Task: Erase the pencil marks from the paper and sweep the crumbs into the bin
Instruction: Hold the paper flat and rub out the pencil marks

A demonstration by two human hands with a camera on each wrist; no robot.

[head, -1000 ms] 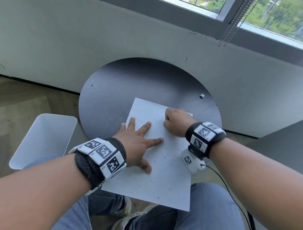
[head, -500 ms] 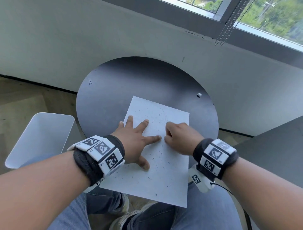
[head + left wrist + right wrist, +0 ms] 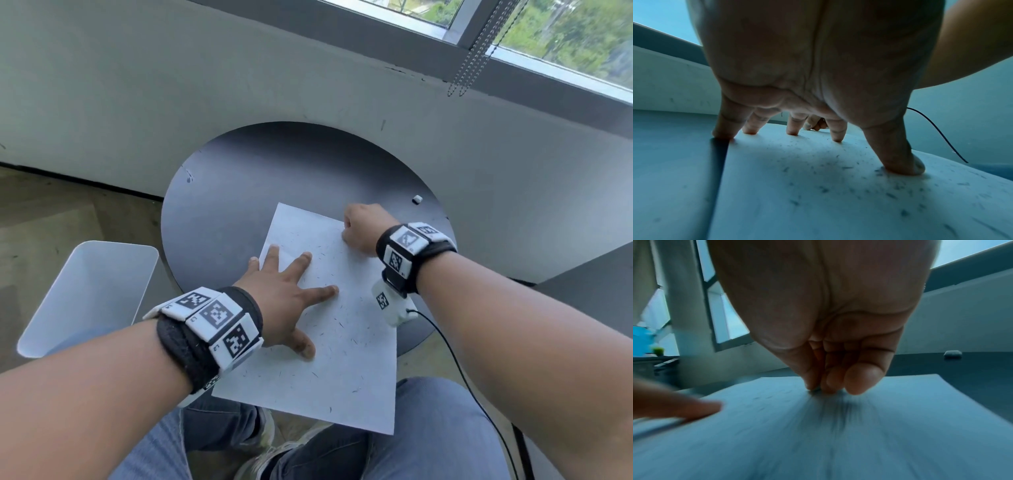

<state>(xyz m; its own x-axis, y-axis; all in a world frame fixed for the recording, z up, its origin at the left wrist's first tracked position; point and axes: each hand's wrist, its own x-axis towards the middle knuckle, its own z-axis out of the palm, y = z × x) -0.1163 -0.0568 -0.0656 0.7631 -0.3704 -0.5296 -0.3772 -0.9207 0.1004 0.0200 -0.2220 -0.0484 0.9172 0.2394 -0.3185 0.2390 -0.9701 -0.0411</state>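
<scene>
A white sheet of paper (image 3: 342,359) lies on the round dark table (image 3: 274,171), its near edge hanging over my lap. Dark eraser crumbs (image 3: 339,322) are scattered across it. My left hand (image 3: 284,298) presses flat on the sheet's left half with fingers spread; in the left wrist view the fingertips (image 3: 836,138) bear down on the paper (image 3: 818,194). My right hand (image 3: 359,229) is at the sheet's far right corner, fingers bunched. In the right wrist view it (image 3: 828,321) pinches a small eraser (image 3: 815,389), barely showing, against the blurred paper (image 3: 838,434).
A white bin (image 3: 85,294) stands on the floor left of the table, below its edge. A small white piece (image 3: 417,198) lies on the table beyond the right hand. A grey wall and window run behind. A black cable (image 3: 462,377) hangs from my right wrist.
My right hand slid toward me half a second ago and has now moved back out to the sheet's far right corner. The left hand has stayed pressed on the paper.
</scene>
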